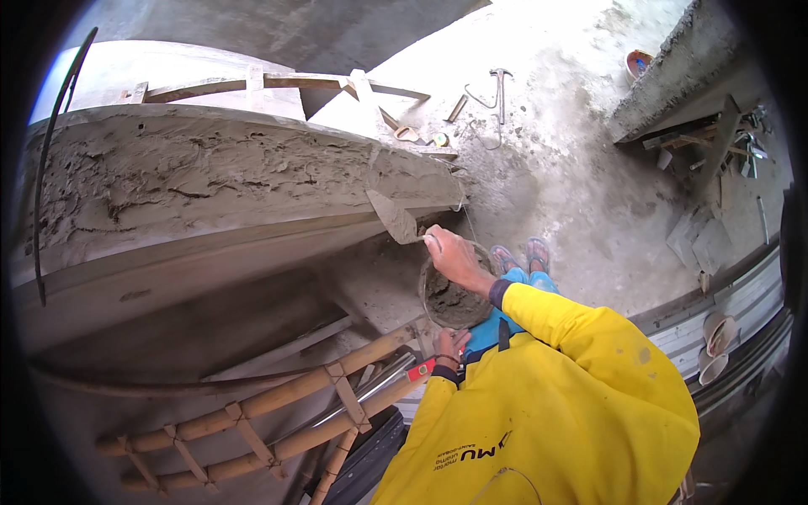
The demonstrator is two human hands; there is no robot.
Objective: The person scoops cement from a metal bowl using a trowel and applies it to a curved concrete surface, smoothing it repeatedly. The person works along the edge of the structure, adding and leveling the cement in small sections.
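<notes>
My right hand (452, 255) grips the handle of a pointed trowel (394, 219), whose blade carries grey mortar and rests against the end of a curved surface coated in rough wet mortar (210, 172). Just below, my left hand (452, 343) holds the near rim of a round pan (454, 303) part-filled with grey mortar. Both arms are in yellow sleeves with dark cuffs. The pan hangs between the hands, above my sandalled feet (522, 252).
A bamboo frame (252, 412) with a shiny metal tube (374, 385) runs under my left arm. Far below lie a concrete floor with hand tools (497, 84), a tape measure (438, 139) and wooden battens (286, 82). A thin black bar (46, 168) curves at the left.
</notes>
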